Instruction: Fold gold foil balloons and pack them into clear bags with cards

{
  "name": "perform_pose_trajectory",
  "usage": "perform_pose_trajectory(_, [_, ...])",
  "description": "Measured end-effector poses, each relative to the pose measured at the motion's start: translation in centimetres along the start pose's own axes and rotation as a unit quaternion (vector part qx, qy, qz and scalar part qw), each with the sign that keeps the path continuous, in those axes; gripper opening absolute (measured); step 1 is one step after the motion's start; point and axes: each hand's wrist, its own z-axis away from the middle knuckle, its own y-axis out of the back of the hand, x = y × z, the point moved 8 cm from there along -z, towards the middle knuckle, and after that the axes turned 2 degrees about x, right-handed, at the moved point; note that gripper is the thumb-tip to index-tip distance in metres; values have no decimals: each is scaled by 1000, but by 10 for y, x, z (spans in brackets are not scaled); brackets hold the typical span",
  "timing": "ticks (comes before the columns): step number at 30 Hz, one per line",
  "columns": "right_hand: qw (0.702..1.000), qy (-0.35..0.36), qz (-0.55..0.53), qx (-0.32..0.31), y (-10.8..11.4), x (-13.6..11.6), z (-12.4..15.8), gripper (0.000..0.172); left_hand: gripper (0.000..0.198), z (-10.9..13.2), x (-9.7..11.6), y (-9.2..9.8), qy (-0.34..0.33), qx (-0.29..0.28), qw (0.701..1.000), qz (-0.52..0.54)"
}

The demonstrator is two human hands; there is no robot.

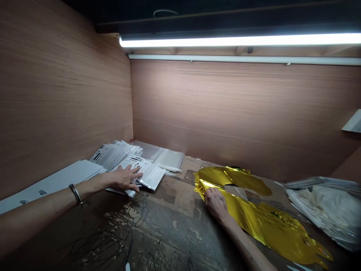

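Observation:
My left hand (125,178) lies with its fingers spread on printed white packets (152,175) in clear sleeves, at the left of the worktable. A bangle is on that wrist. Towards the right, my right hand (216,203) rests at the left end of a shiny gold foil piece (270,226), its fingers curled at the foil's edge; the fingertips are partly hidden. The foil lies flat and has a second arm (239,178) stretching along the back.
More printed packets (108,156) and clear sleeves (170,160) are at the back left, beside white sheets (64,177). Thin dark strings (131,226) tangle at the front. A stack of plastic bags (335,210) sits at the right. Wooden walls (225,113) enclose the table.

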Motion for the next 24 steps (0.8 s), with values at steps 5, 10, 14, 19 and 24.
perform_pose_trajectory(5, [997,-76,11,21,2,27,-5,30,75,-12,-18,-10,18,11,999,32])
perform_pose_trajectory(10, [997,-70,5,22,6,21,-8,31,73,-26,-28,-2,32,62,997,25])
perform_pose_trajectory(14, [999,-34,4,9,1,2,-7,23,78,-35,-26,3,133,86,987,7])
perform_pose_trajectory(19, [998,-59,-21,5,1,7,-10,23,52,-48,-13,12,189,85,978,4])
perform_pose_trajectory(24, [984,-155,-87,35,14,44,-14,26,29,-41,-21,11,96,88,991,17])
